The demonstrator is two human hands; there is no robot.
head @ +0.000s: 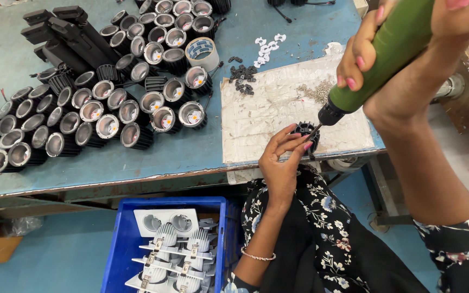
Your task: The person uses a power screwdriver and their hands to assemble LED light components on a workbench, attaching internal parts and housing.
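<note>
A: What is the right hand (408, 49) doing?

B: It is gripping a green electric screwdriver (386, 51) — the fingers are wrapping tightly around the body, and the tool is tilting down to the left. Its dark tip is meeting a small black finned lamp housing (306, 134).

A: And where is this housing lying?

B: It is sitting on a worn white mat (267, 114) on the blue counter (82, 163), close to the near edge. The left hand (282, 157) is reaching up from below and is touching it; the fingers are bending around its left and lower side, holding it steady. So the housing is directly under the screwdriver tip and just above the left palm.

A: What else is lying around?

B: To the left, well apart from the hands, many round lamp bodies with shiny reflectors (99, 108) are standing in rows. A roll of tape (202, 52) is resting beside them. Small black parts (242, 76) and white clips (267, 46) are lying near the top of the mat, and a little pile of screws (317, 92) is on the mat itself — quite near the screwdriver. Below the counter, a blue crate (123, 244) is holding white lamp fixtures (172, 249).
</note>
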